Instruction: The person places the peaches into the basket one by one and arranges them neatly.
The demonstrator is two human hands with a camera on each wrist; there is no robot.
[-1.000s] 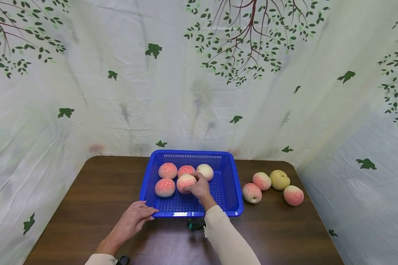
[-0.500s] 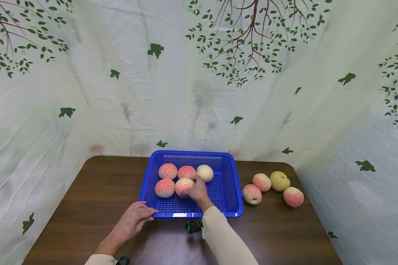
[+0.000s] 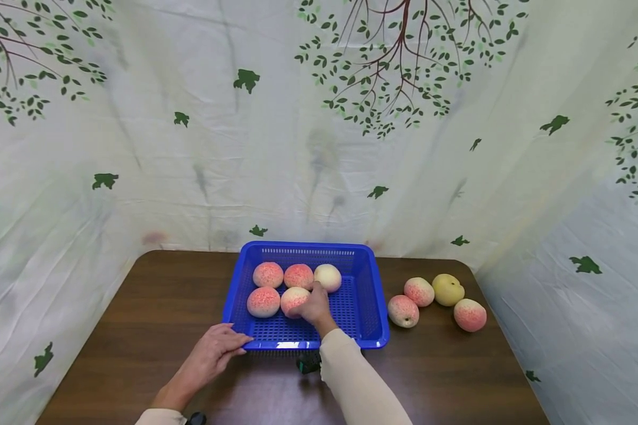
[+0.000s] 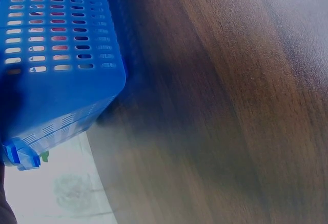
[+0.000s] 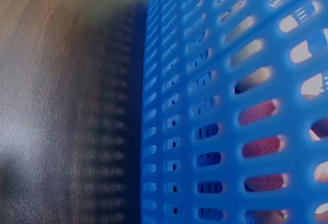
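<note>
table point(image 3: 165, 313): lay brown beneath a basket point(image 3: 292, 345)
right hand point(image 3: 317, 307): fingers grasped a peach point(image 3: 293, 300) inside the basket, near four more
left hand point(image 3: 217, 347): touched the basket's near left corner; grip couldn't be told

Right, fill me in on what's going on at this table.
A person's right hand holds a pink-and-white peach inside a blue basket, while the left hand touches its near left corner. Four other peaches lie in the basket too. Four more, one of them a yellow peach, sit on the brown table to its right.
</note>
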